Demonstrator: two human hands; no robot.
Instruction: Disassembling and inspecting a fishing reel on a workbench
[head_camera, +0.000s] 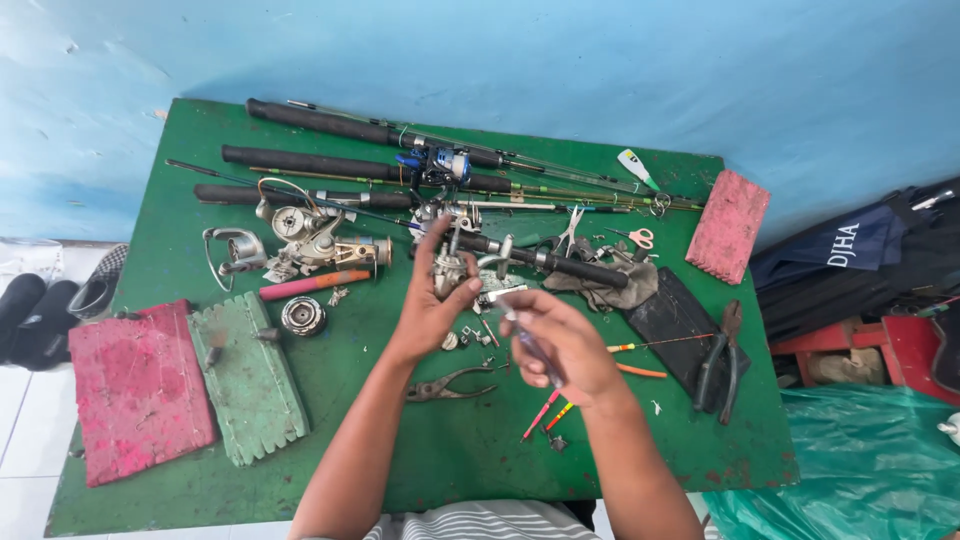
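My left hand (432, 305) holds a small silver fishing reel (450, 268) upright above the middle of the green table (170, 190). My right hand (562, 345) is closed on a thin dark-handled tool (528, 345), its tip pointing towards the reel. The two hands are close together, nearly touching. Small metal reel parts (470, 338) lie on the table just under them, and a pair of pliers (450, 383) lies below my left wrist.
Several fishing rods (350, 165) lie across the far half. Dismantled reels (300, 240) and a spool (303, 316) sit at left, beside a red board (135, 390) and a green board (250, 375). Scissors (638, 238), a black case (670, 320), large pliers (722, 355), a red block (728, 225) lie right.
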